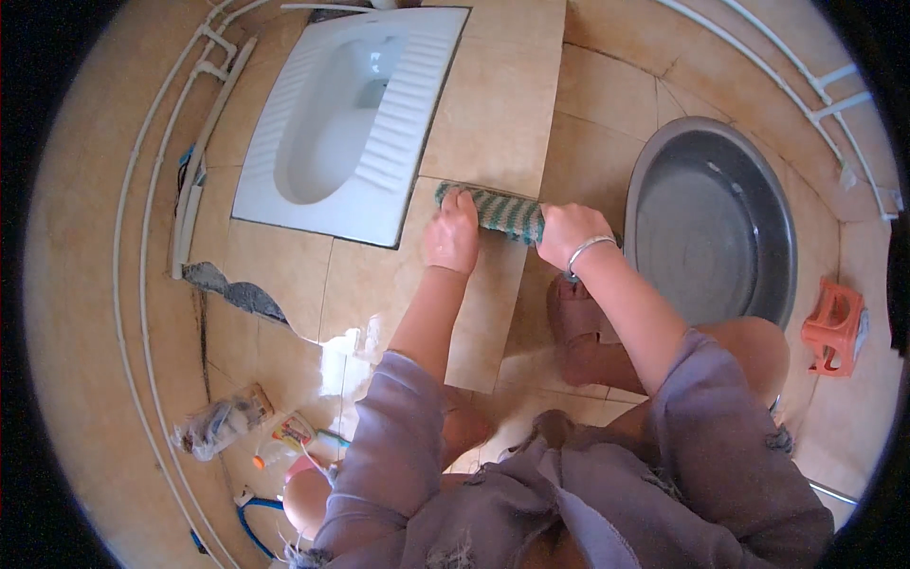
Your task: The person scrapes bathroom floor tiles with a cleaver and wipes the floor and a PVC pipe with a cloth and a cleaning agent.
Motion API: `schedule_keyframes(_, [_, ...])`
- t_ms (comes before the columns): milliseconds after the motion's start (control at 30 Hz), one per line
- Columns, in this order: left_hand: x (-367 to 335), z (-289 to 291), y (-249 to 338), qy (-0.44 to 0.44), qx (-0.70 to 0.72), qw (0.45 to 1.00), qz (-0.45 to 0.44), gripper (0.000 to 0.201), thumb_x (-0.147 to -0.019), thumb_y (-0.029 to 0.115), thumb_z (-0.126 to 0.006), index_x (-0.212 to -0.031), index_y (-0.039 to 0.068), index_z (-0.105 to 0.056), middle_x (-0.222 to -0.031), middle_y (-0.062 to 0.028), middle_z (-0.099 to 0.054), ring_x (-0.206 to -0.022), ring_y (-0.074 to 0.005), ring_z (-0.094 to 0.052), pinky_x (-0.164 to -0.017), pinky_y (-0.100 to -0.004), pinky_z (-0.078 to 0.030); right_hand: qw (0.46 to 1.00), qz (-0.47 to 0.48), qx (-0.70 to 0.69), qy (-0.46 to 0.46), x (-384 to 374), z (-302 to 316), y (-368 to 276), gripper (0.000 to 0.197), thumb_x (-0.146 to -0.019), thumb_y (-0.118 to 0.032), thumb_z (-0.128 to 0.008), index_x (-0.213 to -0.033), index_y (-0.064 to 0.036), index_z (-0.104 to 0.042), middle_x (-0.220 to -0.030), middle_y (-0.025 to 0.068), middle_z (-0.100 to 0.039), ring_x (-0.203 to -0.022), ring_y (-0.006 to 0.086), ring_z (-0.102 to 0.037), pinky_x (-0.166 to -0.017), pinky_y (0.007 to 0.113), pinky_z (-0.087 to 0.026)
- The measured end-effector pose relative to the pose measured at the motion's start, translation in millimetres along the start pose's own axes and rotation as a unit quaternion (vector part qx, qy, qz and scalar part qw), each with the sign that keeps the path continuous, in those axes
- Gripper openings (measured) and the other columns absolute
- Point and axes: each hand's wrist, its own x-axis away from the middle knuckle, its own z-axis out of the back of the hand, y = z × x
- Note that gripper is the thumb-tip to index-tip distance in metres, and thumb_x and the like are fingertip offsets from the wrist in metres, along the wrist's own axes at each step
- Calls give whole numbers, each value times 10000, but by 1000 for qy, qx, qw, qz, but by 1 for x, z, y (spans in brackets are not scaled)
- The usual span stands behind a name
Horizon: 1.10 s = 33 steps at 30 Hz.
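A green and beige striped knitted cloth (pixel 510 215), rolled or bunched into a long shape, is stretched between my two hands. My left hand (pixel 452 232) is closed round its left end, over the tiled step beside the squat toilet. At the other end my right hand (pixel 572 230), with a silver bangle on the wrist, has its fingers wrapped round the cloth near the step's edge. Both forearms reach forward from rolled grey-purple sleeves. What of the cloth lies inside my fists is hidden.
A white squat toilet (pixel 327 123) is set into the raised tiles ahead on the left. To the right stands a large grey basin (pixel 706 228), with an orange plastic stool (pixel 834 327) beyond it. A bottle (pixel 284 438) and a clear plastic bag (pixel 223 424) lie lower left. White pipes (pixel 125 237) run along the walls.
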Motion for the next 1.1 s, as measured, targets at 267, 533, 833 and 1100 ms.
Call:
schedule_keyframes(267, [-9,2,1,-10,23,999,39,215,-796,65,-425,-1001,73,-490,-1085,-100,-527,-733,-313,-586,-610,-402,-482,1000,13,1,9,-6,9,1,244,-720,-134,-483,-917,-31,-582,-912,182,-601,-858,310,-587,-751,393,-468])
schedule_keyframes(533, [5,-3,4,4,28,998,50,222,-767,39,-453,-984,44,-500,-1101,-107,-516,-696,-296,-593,-578,-373,-498,1000,-4,-7,23,7,-2,-3,234,-723,-116,-478,-917,-29,-577,-909,180,-602,-857,292,-591,-755,378,-469])
schedule_keyframes(833, [-10,4,-8,14,7,1000,-7,221,-768,58,-458,-983,57,-507,-1094,-91,-531,-738,-275,-604,-609,-354,-501,1000,-7,-30,-3,1,6,-8,260,-732,-124,-474,-957,-28,-562,-943,169,-600,-874,301,-589,-780,389,-458])
schedule_keyframes(1100, [-6,6,-12,-7,-15,1000,15,235,-765,78,-459,-995,84,-504,-1100,-83,-532,-692,-264,-613,-573,-367,-504,999,6,-32,-7,-2,2,-11,232,-733,-125,-468,-904,-25,-588,-920,169,-606,-857,289,-597,-744,376,-472])
